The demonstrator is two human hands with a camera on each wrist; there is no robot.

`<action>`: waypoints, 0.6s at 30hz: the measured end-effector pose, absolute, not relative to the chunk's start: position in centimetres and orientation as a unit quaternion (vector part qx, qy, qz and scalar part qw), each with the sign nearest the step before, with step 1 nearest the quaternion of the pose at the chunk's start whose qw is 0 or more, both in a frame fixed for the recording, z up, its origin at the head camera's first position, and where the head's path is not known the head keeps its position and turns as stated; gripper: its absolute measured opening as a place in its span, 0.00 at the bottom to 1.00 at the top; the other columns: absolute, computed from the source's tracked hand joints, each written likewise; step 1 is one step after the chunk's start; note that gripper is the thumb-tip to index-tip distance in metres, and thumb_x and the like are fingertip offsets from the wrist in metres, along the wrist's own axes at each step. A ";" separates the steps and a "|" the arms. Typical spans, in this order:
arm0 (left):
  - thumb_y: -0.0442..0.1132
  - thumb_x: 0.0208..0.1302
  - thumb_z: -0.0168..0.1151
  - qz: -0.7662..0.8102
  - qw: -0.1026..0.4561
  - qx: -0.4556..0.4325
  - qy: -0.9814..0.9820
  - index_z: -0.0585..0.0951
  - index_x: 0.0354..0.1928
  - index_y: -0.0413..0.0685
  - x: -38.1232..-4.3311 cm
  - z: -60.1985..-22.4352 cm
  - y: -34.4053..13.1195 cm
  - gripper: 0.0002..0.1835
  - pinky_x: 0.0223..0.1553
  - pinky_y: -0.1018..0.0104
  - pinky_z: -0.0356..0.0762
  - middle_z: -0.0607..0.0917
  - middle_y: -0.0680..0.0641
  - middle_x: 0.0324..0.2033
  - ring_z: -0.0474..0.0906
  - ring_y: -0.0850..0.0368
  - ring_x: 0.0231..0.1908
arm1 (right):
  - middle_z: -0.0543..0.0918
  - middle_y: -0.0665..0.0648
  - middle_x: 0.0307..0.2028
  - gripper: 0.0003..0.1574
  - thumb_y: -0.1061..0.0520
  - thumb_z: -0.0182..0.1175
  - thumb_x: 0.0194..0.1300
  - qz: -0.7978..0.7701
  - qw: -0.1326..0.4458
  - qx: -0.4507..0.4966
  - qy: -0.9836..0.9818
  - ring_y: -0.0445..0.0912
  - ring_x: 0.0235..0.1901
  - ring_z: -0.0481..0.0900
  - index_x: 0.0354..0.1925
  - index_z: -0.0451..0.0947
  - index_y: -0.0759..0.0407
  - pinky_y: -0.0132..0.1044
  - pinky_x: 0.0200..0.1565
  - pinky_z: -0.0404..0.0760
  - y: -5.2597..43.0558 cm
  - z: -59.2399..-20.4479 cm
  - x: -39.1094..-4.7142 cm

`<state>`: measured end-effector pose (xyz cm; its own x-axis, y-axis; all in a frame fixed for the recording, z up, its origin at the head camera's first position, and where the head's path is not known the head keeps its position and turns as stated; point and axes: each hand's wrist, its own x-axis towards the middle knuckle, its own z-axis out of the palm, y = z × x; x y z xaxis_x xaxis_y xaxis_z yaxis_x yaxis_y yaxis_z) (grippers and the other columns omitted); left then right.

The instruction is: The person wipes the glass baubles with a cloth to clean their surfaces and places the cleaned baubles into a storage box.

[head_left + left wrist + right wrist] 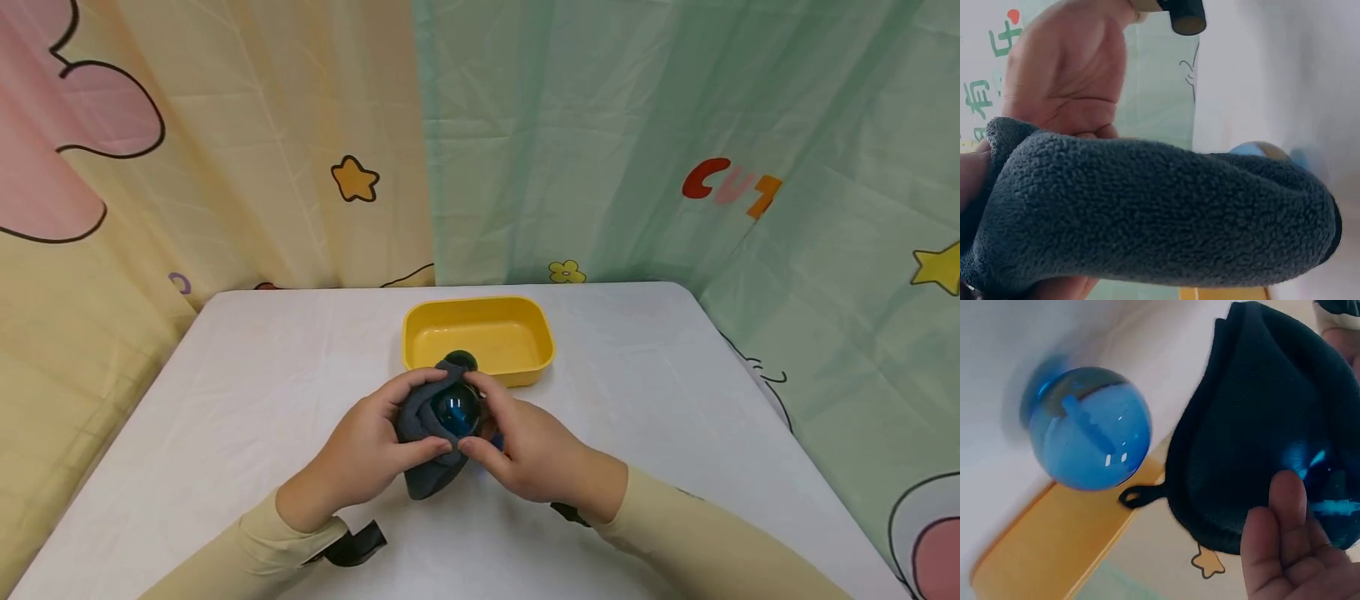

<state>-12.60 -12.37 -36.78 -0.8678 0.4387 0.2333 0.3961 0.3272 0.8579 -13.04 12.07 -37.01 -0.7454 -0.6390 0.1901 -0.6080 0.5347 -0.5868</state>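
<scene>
A dark grey-blue fuzzy cloth (427, 417) with a hanging loop is folded around a clear blue ball (456, 410) above the table. My left hand (367, 446) grips the cloth from the left, thumb in front and fingers behind. From the right, my right hand (536, 446) holds the blue ball between thumb and fingers. The fuzzy cloth (1166, 212) fills much of the left wrist view and hides most of the left fingers. In the right wrist view, a second clear blue ball (1090, 428) rests on the table beneath the hands, mostly hidden in the head view.
A yellow rectangular tray (416, 337) stands just beyond the hands on the white-covered table (300, 350). Its near edge is partly covered by the cloth. Printed curtains (525, 125) hang behind and beside the table. A black strap (356, 546) sticks out by the left cuff.
</scene>
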 end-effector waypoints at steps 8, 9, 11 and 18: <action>0.37 0.63 0.78 0.528 0.027 0.266 0.806 0.72 0.72 0.55 -12.5 -36.8 -12.6 0.38 0.58 0.66 0.84 0.82 0.41 0.66 0.84 0.49 0.59 | 0.90 0.56 0.48 0.42 0.51 0.72 0.68 -0.165 -0.148 -0.409 0.885 0.46 0.43 0.88 0.71 0.66 0.63 0.40 0.53 0.88 12.0 -37.3 -13.2; 0.37 0.62 0.78 0.522 0.024 0.272 0.808 0.72 0.73 0.55 -12.5 -36.9 -12.7 0.38 0.58 0.66 0.84 0.82 0.42 0.67 0.84 0.49 0.59 | 0.90 0.55 0.47 0.41 0.50 0.72 0.69 -0.177 -0.132 -0.406 0.887 0.44 0.42 0.88 0.71 0.66 0.63 0.38 0.51 0.88 12.0 -37.3 -13.2; 0.37 0.62 0.78 0.510 0.019 0.284 0.812 0.72 0.73 0.56 -12.4 -37.0 -12.7 0.38 0.58 0.67 0.84 0.82 0.43 0.66 0.85 0.50 0.59 | 0.90 0.53 0.42 0.39 0.48 0.70 0.71 -0.233 -0.062 -0.390 0.889 0.41 0.37 0.86 0.70 0.66 0.62 0.34 0.45 0.88 12.0 -37.2 -13.3; 0.39 0.62 0.79 0.500 0.007 0.285 0.818 0.73 0.72 0.57 -12.4 -37.1 -12.5 0.37 0.59 0.67 0.83 0.83 0.43 0.65 0.85 0.50 0.58 | 0.87 0.51 0.35 0.19 0.48 0.51 0.84 -0.432 0.126 -0.295 0.843 0.38 0.32 0.81 0.59 0.77 0.60 0.32 0.39 0.84 11.9 -37.0 -13.4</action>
